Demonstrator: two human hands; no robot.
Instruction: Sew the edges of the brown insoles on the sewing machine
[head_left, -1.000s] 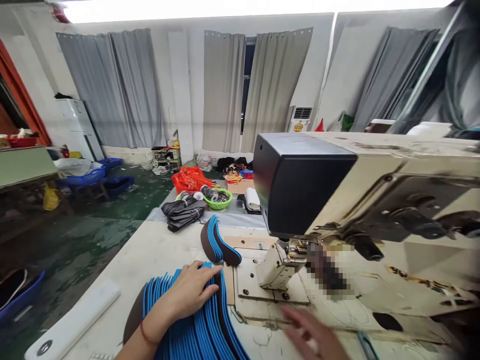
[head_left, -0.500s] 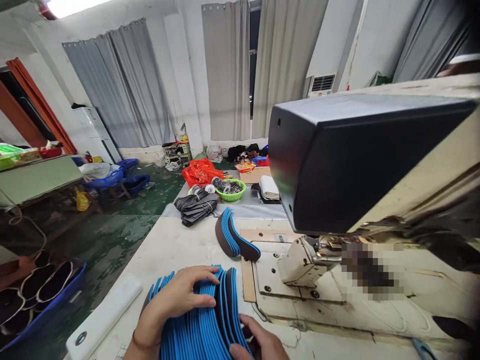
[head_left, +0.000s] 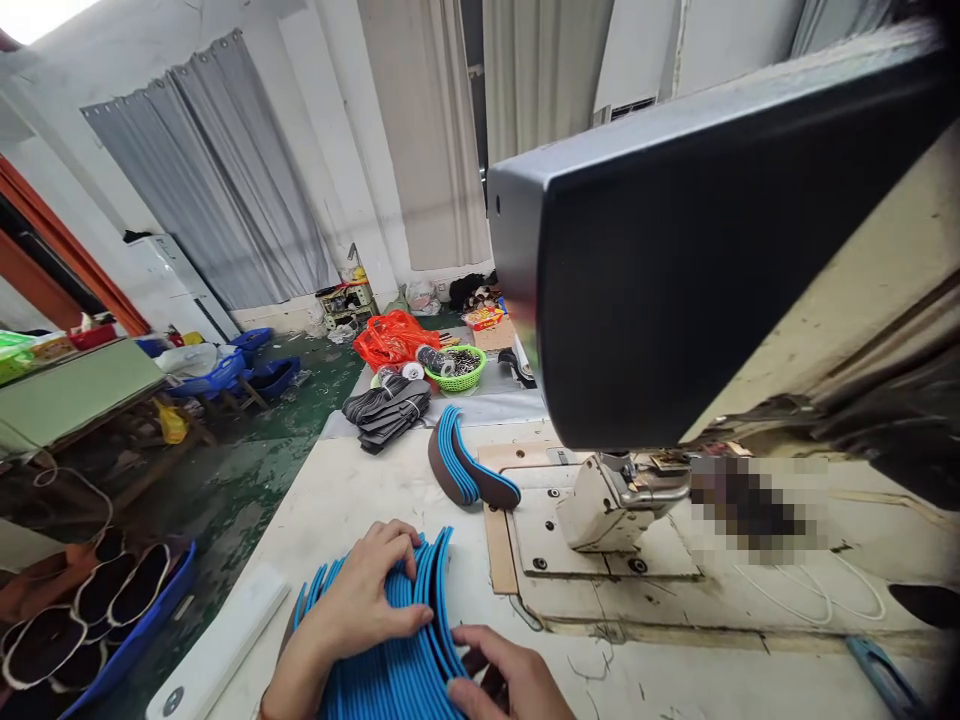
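A long row of curved pieces with bright blue edges (head_left: 390, 665) stands on edge on the worktable, packed face to face. My left hand (head_left: 367, 598) lies over the top of this row, fingers curled down on it and thumb pressed along its right part. At the right end, my right hand (head_left: 514, 675) grips the outermost pieces between thumb and fingers; some fingertips are hidden behind them. Beyond the hands, a smaller bundle of brown pieces with the same blue edging (head_left: 469, 465) leans beside the sewing machine's plate.
The sewing machine (head_left: 637, 270) fills the right side, its base plate (head_left: 517, 535) close to my right hand. A white bar-shaped object (head_left: 225, 640) lies at the left table edge. Farther back are tied dark strips (head_left: 386, 410) and a green basket (head_left: 465, 378). A blue tub (head_left: 142, 640) stands lower left.
The right end of the row has closed up, with less dark surface showing between blue edges. My right hand has shifted slightly left. The view has turned, so the machine looks larger.
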